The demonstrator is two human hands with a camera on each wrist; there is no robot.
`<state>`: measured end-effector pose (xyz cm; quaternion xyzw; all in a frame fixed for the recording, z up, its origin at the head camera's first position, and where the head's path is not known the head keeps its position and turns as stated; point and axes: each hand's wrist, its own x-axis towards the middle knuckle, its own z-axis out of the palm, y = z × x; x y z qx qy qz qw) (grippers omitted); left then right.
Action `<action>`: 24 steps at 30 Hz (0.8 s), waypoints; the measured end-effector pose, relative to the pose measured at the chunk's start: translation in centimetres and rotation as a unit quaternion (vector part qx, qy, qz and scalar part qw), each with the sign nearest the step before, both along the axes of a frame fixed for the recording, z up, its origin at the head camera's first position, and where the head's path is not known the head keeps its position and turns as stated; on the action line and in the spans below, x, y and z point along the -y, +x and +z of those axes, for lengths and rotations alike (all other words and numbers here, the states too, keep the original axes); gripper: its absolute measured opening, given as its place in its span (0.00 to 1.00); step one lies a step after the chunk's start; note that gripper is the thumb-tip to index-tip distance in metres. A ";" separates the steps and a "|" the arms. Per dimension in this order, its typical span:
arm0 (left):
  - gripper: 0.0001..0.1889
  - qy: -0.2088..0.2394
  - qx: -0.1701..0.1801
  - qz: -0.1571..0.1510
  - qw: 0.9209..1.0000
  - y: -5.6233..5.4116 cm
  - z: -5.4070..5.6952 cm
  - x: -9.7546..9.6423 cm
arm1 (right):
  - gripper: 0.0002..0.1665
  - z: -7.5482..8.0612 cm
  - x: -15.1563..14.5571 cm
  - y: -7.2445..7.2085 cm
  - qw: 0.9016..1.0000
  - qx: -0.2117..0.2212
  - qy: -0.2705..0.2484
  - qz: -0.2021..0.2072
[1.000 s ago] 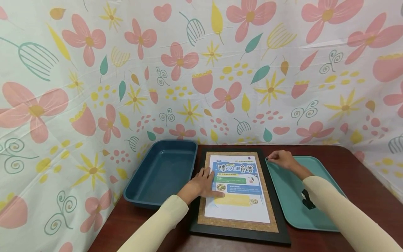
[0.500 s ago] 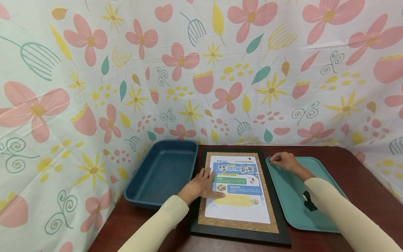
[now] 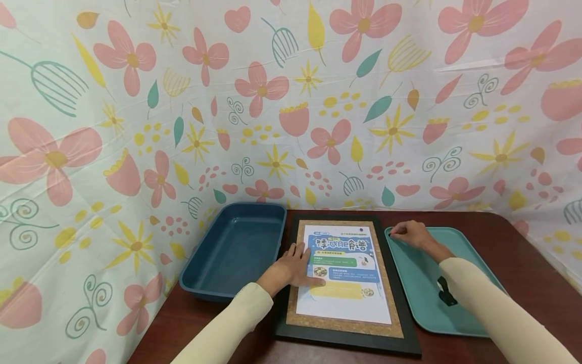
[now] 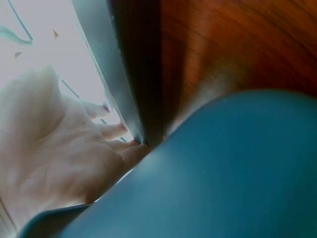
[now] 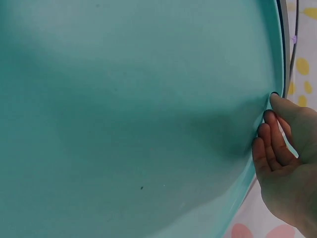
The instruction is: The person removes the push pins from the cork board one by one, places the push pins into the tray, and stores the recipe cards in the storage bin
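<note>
A sheet of paper with printed Chinese text (image 3: 341,308) lies on a cork board with a black frame (image 3: 345,344). My left hand (image 3: 291,268) rests on the paper's left side, its fingers spread across the board's left edge; in the left wrist view the same left hand (image 4: 64,144) shows its palm side by the frame. Over the far left corner of the green tray (image 3: 423,283), my right hand (image 3: 411,233) pinches a small dark thing (image 3: 391,233) between thumb and fingers. The right wrist view has the right hand (image 5: 287,158) at the tray's rim; the small thing's kind cannot be made out.
A deep blue bin (image 3: 236,253) stands left of the board. A black object (image 3: 445,292) shows beside the right sleeve; whether it lies on the tray is unclear. Behind the dark red table (image 3: 523,253) hangs a flowered curtain (image 3: 291,101).
My right hand shifts very slightly at the tray's far left corner, the small dark thing still at its fingertips. The left hand stays on the paper.
</note>
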<state>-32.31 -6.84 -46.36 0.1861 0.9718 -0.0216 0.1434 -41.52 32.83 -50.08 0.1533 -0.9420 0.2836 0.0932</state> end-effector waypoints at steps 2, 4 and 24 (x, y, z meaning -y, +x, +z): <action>0.59 0.000 0.000 0.000 1.000 0.0 0.0 0.0 | 0.04 0.0 0.0 0.0 1.000 -0.007 -0.001 0.002; 0.59 -0.001 0.000 -0.001 1.000 0.0 0.0 0.0 | 0.04 0.0 -0.1 0.0 1.000 -0.010 -0.003 0.001; 0.59 0.000 -0.003 0.003 1.000 0.0 0.0 0.0 | 0.07 0.1 0.0 0.1 1.000 0.001 0.007 -0.003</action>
